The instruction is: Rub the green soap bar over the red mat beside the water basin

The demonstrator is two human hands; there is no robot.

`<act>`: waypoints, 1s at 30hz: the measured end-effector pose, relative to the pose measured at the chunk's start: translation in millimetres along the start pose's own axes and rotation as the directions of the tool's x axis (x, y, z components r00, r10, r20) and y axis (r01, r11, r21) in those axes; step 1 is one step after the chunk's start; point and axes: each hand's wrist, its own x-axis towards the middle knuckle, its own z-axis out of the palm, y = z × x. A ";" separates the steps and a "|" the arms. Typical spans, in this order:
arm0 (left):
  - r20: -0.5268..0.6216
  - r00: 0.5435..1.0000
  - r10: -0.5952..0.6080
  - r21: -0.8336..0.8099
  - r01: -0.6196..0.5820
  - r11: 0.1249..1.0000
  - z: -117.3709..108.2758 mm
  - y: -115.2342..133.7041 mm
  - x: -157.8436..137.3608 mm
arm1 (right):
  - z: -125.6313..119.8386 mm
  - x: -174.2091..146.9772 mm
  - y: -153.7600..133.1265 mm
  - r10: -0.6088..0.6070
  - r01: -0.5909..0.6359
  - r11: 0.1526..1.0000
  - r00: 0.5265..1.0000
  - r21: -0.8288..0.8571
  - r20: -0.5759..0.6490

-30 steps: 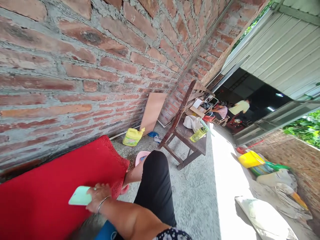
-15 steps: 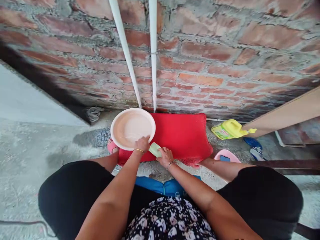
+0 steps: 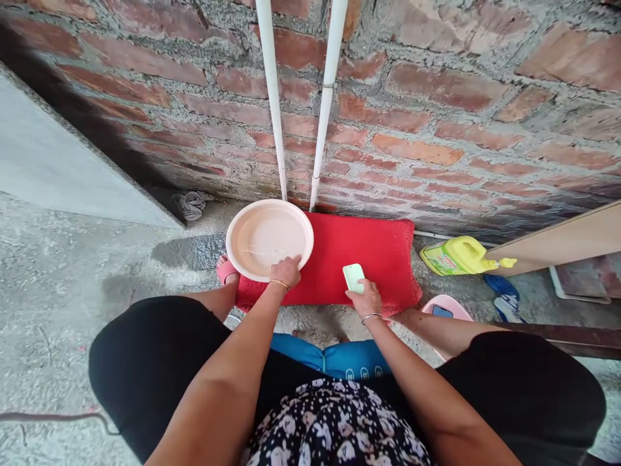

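Observation:
A pale pink basin (image 3: 237, 223) with clear water in it stands at the left end of a red cloth-covered surface (image 3: 330, 249). My left hand (image 3: 285, 272) is closed on its near right rim, thumb and fingers partly hidden from above. Farther right, my right hand (image 3: 367, 298) pinches the lower end of a pale green phone case (image 3: 353, 277). The case is over the red cloth, clear of the basin, with a small opening visible near its upper left corner.
A yellow detergent jug (image 3: 458, 255) lies right of the red cloth. Below it, a pink container (image 3: 458, 307) holds a dark phone (image 3: 442, 312). White pipes (image 3: 323, 123) run down the brick wall. A grey rag (image 3: 193, 204) lies at the wall's foot, left.
My right hand has carried the phone case rightward, away from the basin. My left hand has shifted a little along the basin's near rim. The view has moved slightly.

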 end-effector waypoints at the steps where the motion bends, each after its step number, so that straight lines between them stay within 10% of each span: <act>1: -0.006 1.000 0.001 -0.004 -0.001 1.000 0.1 0.1 -0.5 | 3.9 -0.9 -12.3 -0.057 0.057 0.998 0.998 0.020 0.001; 6: -0.041 0.999 0.018 0.007 -0.018 1.000 -0.2 -0.3 -2.7 | 24.9 -3.9 -84.8 -0.324 0.326 0.945 0.940 0.002 0.103; 10: -0.022 1.000 0.003 0.020 -0.002 1.000 -3.7 0.4 -3.0 | 18.6 9.8 -77.6 -0.366 0.377 0.923 0.921 -0.070 0.131; 15: 0.000 1.000 -0.016 0.025 0.016 1.000 -5.2 2.0 -0.7 | -16.2 33.8 16.4 0.016 -0.017 0.999 0.998 -0.030 -0.055; 19: -0.008 1.000 -0.013 0.024 0.014 1.000 -1.2 1.1 2.2 | -36.6 42.4 59.0 0.292 -0.285 0.956 0.935 0.062 -0.201; 30: 0.018 1.000 -0.017 0.058 0.016 0.998 -2.1 1.2 3.0 | 12.2 36.7 -106.7 -0.342 0.343 0.939 0.939 -0.009 0.028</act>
